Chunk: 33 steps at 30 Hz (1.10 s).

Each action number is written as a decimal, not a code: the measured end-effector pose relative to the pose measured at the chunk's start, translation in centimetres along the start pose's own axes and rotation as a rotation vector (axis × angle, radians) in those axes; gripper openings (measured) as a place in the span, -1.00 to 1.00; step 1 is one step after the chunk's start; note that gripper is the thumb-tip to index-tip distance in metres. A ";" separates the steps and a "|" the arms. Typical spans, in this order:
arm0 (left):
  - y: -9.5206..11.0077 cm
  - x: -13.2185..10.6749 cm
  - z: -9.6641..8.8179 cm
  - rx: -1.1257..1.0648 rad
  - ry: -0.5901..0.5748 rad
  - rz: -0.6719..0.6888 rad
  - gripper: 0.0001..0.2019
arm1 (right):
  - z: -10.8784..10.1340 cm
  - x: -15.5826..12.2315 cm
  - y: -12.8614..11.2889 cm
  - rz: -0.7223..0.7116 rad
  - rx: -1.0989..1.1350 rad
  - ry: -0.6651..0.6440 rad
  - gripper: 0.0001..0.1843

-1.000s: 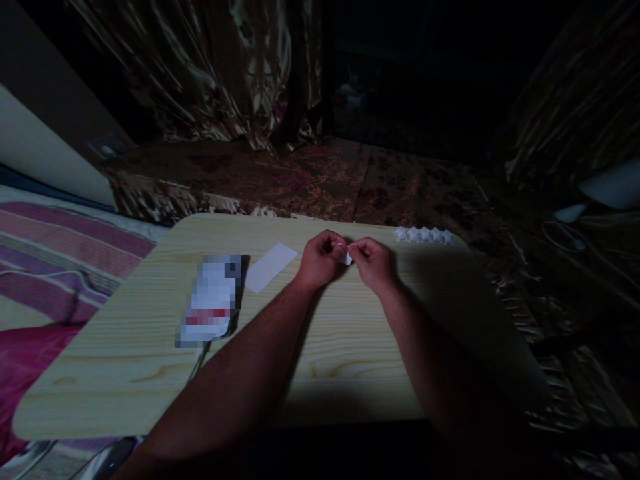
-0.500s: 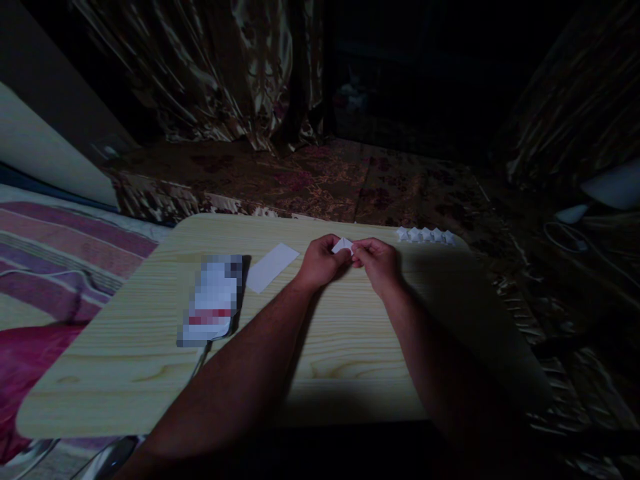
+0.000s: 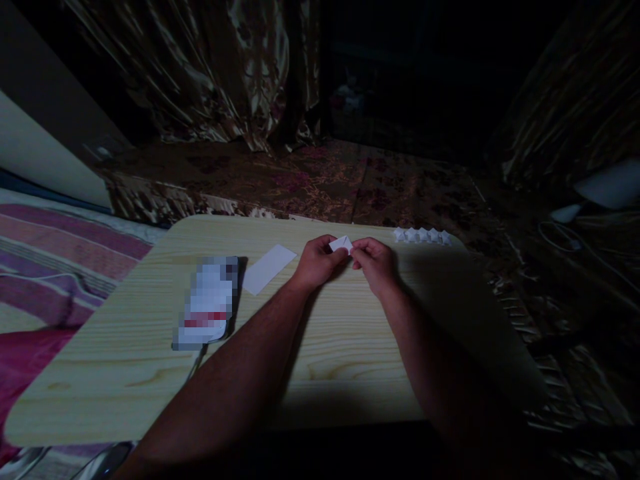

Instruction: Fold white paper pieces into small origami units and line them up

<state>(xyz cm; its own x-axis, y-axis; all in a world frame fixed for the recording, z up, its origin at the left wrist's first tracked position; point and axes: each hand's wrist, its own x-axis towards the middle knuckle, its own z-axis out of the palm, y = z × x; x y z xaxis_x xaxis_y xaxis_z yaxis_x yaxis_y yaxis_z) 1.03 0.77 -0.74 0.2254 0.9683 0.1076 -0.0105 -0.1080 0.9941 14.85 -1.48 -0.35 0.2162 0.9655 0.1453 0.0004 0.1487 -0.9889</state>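
Near the far edge of the wooden table (image 3: 345, 333), a small folded piece of white paper (image 3: 341, 243) is held up between both hands. My left hand (image 3: 320, 261) pinches it from the left, thumb across its lower edge. With thumb and index finger closed, my right hand (image 3: 373, 261) grips its right corner. A crease line runs across the paper's face; the fingers hide its lower part. To the left of my left hand lies a flat strip of white paper (image 3: 270, 269).
A phone-like object (image 3: 207, 300), blurred out, lies on the left of the table with a cable under it. Several small white folded paper stars (image 3: 423, 236) stand in a row at the far right edge. A striped bed (image 3: 60, 247) adjoins the left side; a lamp (image 3: 610, 187) stands right.
The folded paper has turned and tilted a little in my fingers, and its crease now slants. My hands stay in nearly the same place. The whole view has shifted slightly.
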 end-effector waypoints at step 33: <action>-0.2 -0.1 -0.2 -0.089 -0.218 -0.074 -0.81 | 0.0 0.1 0.0 0.086 0.038 -0.059 -0.91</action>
<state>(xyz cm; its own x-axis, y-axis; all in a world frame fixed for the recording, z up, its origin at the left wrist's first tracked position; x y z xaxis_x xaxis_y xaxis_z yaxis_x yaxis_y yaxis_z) 0.84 0.76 -0.94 0.4338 0.9002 0.0386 -0.0693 -0.0094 0.9976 14.84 -1.39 -0.36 0.1561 0.9858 0.0622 -0.0526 0.0712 -0.9961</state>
